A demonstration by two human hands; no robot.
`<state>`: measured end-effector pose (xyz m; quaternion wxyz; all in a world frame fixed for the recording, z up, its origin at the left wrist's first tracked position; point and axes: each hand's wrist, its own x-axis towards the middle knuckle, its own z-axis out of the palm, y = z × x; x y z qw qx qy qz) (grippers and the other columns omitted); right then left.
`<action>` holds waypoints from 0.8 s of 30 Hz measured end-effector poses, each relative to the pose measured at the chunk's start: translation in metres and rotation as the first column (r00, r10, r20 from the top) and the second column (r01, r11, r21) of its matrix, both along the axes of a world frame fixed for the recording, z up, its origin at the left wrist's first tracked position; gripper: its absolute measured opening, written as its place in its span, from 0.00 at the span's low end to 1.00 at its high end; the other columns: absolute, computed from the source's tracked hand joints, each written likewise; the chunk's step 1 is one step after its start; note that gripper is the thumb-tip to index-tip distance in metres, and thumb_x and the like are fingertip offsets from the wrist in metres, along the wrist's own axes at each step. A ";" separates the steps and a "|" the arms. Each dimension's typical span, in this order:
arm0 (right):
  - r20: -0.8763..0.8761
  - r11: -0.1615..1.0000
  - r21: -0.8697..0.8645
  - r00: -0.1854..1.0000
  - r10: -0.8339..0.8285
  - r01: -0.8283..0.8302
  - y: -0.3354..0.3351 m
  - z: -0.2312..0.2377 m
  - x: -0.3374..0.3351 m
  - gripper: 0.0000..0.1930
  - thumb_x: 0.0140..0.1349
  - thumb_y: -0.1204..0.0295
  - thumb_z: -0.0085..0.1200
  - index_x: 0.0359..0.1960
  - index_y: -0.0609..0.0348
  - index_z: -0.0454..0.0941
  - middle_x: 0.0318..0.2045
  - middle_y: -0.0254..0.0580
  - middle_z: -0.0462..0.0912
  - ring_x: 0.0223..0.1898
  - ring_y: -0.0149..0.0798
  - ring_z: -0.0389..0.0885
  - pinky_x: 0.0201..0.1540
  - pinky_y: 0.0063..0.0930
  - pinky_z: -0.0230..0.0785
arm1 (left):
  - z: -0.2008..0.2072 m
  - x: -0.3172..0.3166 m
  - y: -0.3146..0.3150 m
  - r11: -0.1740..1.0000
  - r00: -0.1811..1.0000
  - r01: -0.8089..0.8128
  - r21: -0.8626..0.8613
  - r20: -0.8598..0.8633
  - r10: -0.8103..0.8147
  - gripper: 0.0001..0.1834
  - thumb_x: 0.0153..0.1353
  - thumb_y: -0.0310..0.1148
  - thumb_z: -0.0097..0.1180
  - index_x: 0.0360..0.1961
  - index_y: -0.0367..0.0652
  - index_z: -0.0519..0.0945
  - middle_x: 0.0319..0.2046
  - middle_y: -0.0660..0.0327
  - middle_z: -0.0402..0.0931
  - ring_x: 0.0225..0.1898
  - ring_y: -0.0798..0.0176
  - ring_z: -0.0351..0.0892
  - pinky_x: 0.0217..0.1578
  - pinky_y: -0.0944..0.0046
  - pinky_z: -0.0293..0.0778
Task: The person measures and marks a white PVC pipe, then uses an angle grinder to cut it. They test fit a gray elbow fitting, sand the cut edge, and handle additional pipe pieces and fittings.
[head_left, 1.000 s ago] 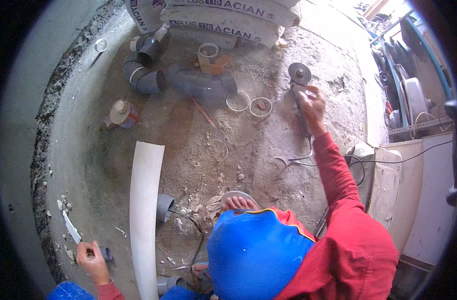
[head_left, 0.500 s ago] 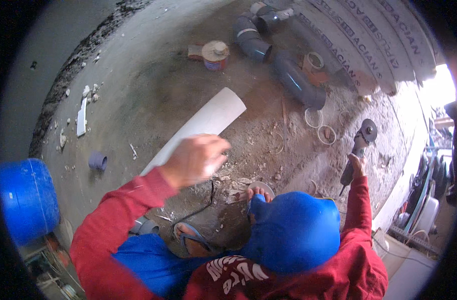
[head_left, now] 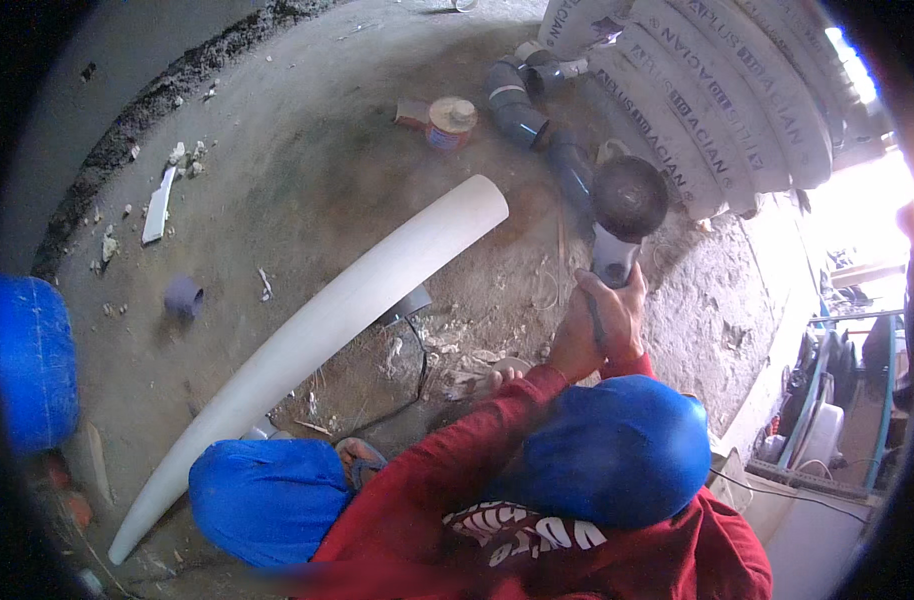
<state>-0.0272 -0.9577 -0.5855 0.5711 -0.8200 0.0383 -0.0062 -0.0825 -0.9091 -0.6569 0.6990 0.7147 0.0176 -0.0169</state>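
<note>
My left hand (head_left: 574, 338) and my right hand (head_left: 632, 318) are both closed around the body of an angle grinder (head_left: 614, 252). Its round dark disc (head_left: 630, 198) points away from me, above the floor; whether it spins I cannot tell. The left forearm crosses in front of my body to reach the tool. A long white pipe (head_left: 327, 315) slants across the floor to the left, apart from both hands, its open end toward the far side. Under its middle a grey pipe piece (head_left: 409, 304) partly shows.
Grey bent pipes (head_left: 522, 115) lie beyond the grinder, near a stack of printed pale bags or sheets (head_left: 717, 100). A round tin (head_left: 451, 122) stands far off. Left are a short grey pipe piece (head_left: 184, 297) and a blue barrel (head_left: 32, 360). A black cord (head_left: 422, 360) runs near my foot.
My left hand has left the white pipe's side and joined the right hand on the grinder. The grinder has swung inward from the right and is raised closer to view.
</note>
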 end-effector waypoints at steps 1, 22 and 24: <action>0.015 1.000 -0.015 1.000 0.004 -0.004 0.008 0.005 -0.004 0.25 0.51 0.73 0.70 0.51 0.63 0.75 0.41 0.39 0.83 0.39 0.34 0.80 0.47 0.31 0.73 | 0.000 0.001 0.007 0.934 0.937 -0.060 0.353 0.343 -0.069 0.50 0.46 0.26 0.70 0.69 0.35 0.54 0.57 0.42 0.71 0.62 0.45 0.72 0.59 0.51 0.70; 0.124 0.962 -0.272 0.992 -0.001 0.035 -0.001 0.166 -0.047 0.17 0.54 0.71 0.69 0.43 0.61 0.79 0.34 0.36 0.82 0.30 0.31 0.78 0.33 0.28 0.71 | 0.003 -0.102 -0.023 0.964 0.956 0.267 0.002 -0.130 -0.264 0.17 0.58 0.34 0.57 0.48 0.39 0.80 0.42 0.43 0.84 0.46 0.38 0.83 0.51 0.47 0.77; 0.157 0.983 -0.172 0.987 -0.040 0.068 -0.001 0.166 -0.050 0.14 0.54 0.71 0.68 0.40 0.61 0.81 0.29 0.34 0.81 0.26 0.29 0.77 0.28 0.27 0.70 | 0.012 -0.077 -0.003 0.998 0.966 0.001 -0.063 0.258 0.016 0.25 0.55 0.32 0.56 0.56 0.37 0.77 0.51 0.42 0.80 0.55 0.43 0.79 0.59 0.52 0.73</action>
